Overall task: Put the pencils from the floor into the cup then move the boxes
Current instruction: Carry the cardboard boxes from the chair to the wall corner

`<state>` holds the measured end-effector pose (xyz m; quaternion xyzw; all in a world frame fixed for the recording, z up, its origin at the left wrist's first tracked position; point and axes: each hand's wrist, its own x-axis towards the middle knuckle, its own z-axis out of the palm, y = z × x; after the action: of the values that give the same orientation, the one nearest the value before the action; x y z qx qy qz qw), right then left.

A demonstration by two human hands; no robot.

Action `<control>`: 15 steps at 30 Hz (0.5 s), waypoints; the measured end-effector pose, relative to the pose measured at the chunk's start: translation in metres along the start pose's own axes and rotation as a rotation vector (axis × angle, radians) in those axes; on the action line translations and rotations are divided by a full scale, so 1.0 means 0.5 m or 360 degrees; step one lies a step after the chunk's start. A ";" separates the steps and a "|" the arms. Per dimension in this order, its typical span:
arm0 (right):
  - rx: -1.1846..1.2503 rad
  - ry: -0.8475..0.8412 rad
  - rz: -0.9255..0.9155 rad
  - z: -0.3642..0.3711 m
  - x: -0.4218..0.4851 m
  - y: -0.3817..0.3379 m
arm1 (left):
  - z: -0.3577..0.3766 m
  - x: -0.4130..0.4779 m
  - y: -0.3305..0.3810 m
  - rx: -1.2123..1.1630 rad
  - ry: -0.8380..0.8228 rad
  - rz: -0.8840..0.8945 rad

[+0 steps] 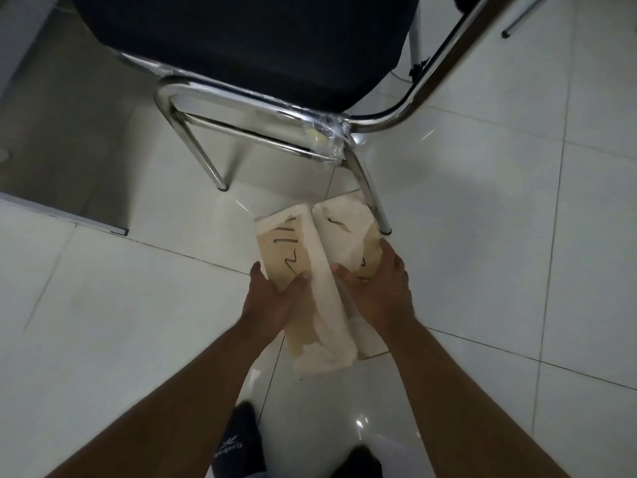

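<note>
Two tan cardboard boxes with pale tape and dark scribbles lie side by side, close to the tiled floor. The left box (pixel 293 246) is gripped at its near part by my left hand (pixel 269 298), thumb on its top. The right box (pixel 344 232) is held by my right hand (pixel 375 291), fingers along its right edge. Whether the boxes rest on the floor or hang just above it I cannot tell. No pencils and no cup are in view.
A chair with a black seat (pixel 241 39) and chrome legs (pixel 370 198) stands just beyond the boxes; one leg touches down beside the right box. A grey-white cabinet corner (pixel 62 212) is at the left. My dark-socked feet (pixel 238 443) are below.
</note>
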<state>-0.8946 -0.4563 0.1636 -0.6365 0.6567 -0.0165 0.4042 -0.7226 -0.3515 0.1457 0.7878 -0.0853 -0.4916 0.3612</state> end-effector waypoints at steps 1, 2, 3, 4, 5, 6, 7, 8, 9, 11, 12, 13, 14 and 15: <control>0.0032 -0.0013 0.0009 0.006 0.009 0.002 | 0.005 0.007 -0.002 0.0018 -0.0003 0.0001; 0.0055 -0.0019 0.0017 0.012 0.016 0.006 | 0.011 0.015 -0.007 0.0049 -0.0007 0.0021; 0.0056 -0.0016 0.0020 0.015 0.020 0.008 | 0.017 0.017 -0.011 0.0074 -0.0008 0.0041; 0.0044 -0.0003 0.0016 0.016 0.021 0.011 | 0.023 0.017 -0.013 0.0082 0.0007 0.0054; 0.0023 0.0012 0.0015 0.017 0.021 0.013 | 0.027 0.016 -0.014 0.0084 0.0039 0.0047; 0.0018 0.0016 0.0017 0.017 0.020 0.014 | 0.029 0.015 -0.014 0.0079 0.0072 0.0036; 0.0029 0.0010 0.0036 0.014 0.015 0.013 | 0.031 0.011 -0.012 0.0079 0.0095 0.0017; 0.0053 0.0008 0.0051 0.014 0.010 0.010 | 0.031 0.008 -0.010 0.0071 0.0108 0.0000; 0.0071 0.0007 0.0058 0.012 0.001 0.004 | 0.029 0.002 -0.004 0.0064 0.0111 -0.0015; 0.0060 0.0029 0.0052 0.008 -0.017 -0.009 | 0.022 -0.014 0.007 0.0069 0.0128 -0.0038; 0.0047 0.0039 0.0045 0.003 -0.027 -0.019 | 0.015 -0.025 0.015 0.0075 0.0137 -0.0040; 0.0048 0.0047 0.0038 -0.001 -0.035 -0.028 | 0.008 -0.037 0.021 0.0076 0.0149 -0.0036; 0.0052 0.0049 0.0045 -0.008 -0.045 -0.039 | -0.001 -0.050 0.029 0.0089 0.0174 -0.0039; 0.0064 0.0053 0.0049 -0.015 -0.058 -0.051 | -0.012 -0.063 0.038 0.0099 0.0208 -0.0039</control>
<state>-0.8817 -0.4404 0.1972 -0.6176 0.6727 -0.0341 0.4061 -0.7292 -0.3469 0.1822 0.8300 -0.0672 -0.4405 0.3354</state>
